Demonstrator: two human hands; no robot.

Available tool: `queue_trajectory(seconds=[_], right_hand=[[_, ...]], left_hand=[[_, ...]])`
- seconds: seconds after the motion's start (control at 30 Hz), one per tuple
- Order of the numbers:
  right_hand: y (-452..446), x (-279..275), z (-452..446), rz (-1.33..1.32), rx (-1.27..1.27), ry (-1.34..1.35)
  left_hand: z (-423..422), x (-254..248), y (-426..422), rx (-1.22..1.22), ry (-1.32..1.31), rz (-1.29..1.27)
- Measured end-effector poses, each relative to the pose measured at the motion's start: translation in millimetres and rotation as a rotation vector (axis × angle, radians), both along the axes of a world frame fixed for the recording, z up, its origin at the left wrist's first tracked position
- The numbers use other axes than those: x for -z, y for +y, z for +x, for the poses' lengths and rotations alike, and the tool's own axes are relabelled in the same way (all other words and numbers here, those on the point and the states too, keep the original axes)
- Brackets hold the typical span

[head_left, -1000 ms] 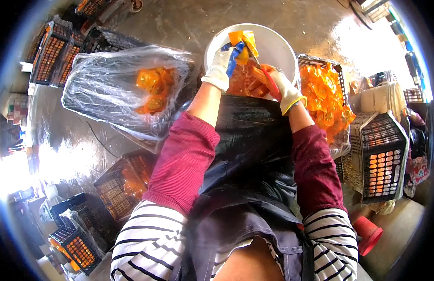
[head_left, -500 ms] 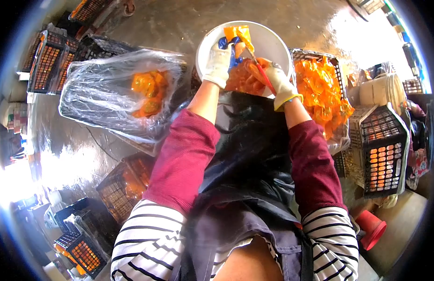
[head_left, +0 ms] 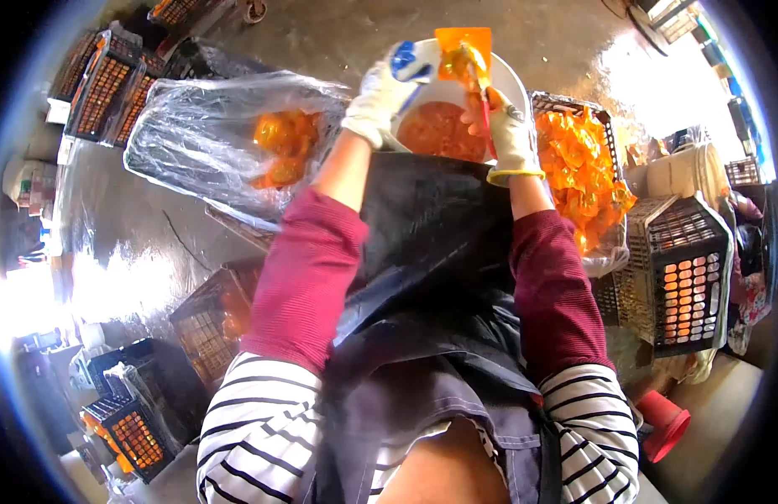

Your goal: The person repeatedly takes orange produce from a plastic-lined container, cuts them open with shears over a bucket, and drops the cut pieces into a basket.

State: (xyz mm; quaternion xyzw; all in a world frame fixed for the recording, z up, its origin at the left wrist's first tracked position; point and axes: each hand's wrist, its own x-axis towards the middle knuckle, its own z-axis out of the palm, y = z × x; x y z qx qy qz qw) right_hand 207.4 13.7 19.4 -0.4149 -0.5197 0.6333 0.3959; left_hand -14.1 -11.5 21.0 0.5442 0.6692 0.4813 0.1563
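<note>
My left hand (head_left: pixel 387 94), in a white glove with blue fingertips, is left of the white bucket (head_left: pixel 516 82), its fingers apart and nothing visible in them. In my right hand (head_left: pixel 510 134), in a white glove with a yellow cuff and bare or reddish fingertips, is a slim red-handled tool (head_left: pixel 489 126). At the tool's upper end, above the bucket's far rim, is a shiny orange plastic packet (head_left: pixel 464 52); its contact with the tool is partly hidden. Wet reddish-orange pieces (head_left: pixel 439 130) lie in the bucket.
On the left, clear plastic sheeting (head_left: pixel 196 126) lines a crate holding a few orange packets (head_left: pixel 285 147). A crate heaped with orange packets (head_left: pixel 573 168) stands close on the right. Beyond it are a filled black crate (head_left: pixel 689 290) and a red container (head_left: pixel 662 424).
My left hand has let go of the orange packet and moved left. The packet now stands up at the end of the red-handled tool, slightly farther right.
</note>
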Motion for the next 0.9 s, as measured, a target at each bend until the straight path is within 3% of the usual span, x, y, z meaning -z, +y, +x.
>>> queue_trajectory(seconds=[0.1, 0.13, 0.17, 0.2, 0.23, 0.3, 0.6, 0.77, 0.8, 0.83, 0.87, 0.9], right_hand=[[9, 9, 8, -0.038, 0.004, 0.054], [8, 5, 8, 0.040, 0.029, -0.093], [12, 11, 11, 0.141, 0.043, -0.208], [17, 17, 13, 0.246, 0.060, -0.319], [10, 7, 9, 0.052, 0.065, -0.016], [15, 18, 4, 0.012, 0.090, 0.087], [6, 0, -5, 0.103, 0.144, -0.046], [4, 8, -1, 0.056, 0.184, 0.152], [1, -2, -2, 0.145, 0.144, -0.051], [12, 8, 4, 0.095, 0.133, -0.009], [12, 10, 3, 0.066, 0.171, 0.122], [12, 12, 3, 0.041, 0.207, 0.254]], left_hand=[[-52, 2, -34, -0.063, -0.249, 0.036], [-62, -6, -55, -0.192, -0.284, -0.054], [-94, 7, -65, -0.160, -0.131, -0.142], [-106, 5, -87, -0.156, -0.326, -0.080], [-107, -9, -108, -0.245, -0.441, -0.140], [-123, -22, -136, -0.402, -0.626, -0.264], [-176, 11, -182, -0.391, -0.631, -0.202], [-175, 8, -192, -0.319, -0.670, -0.157], [-172, 2, -195, -0.321, -0.733, -0.141], [-174, -1, -196, -0.377, -0.770, -0.166], [-183, 3, -197, -0.429, -0.627, -0.184], [-188, 10, -199, -0.455, -0.525, -0.045]])
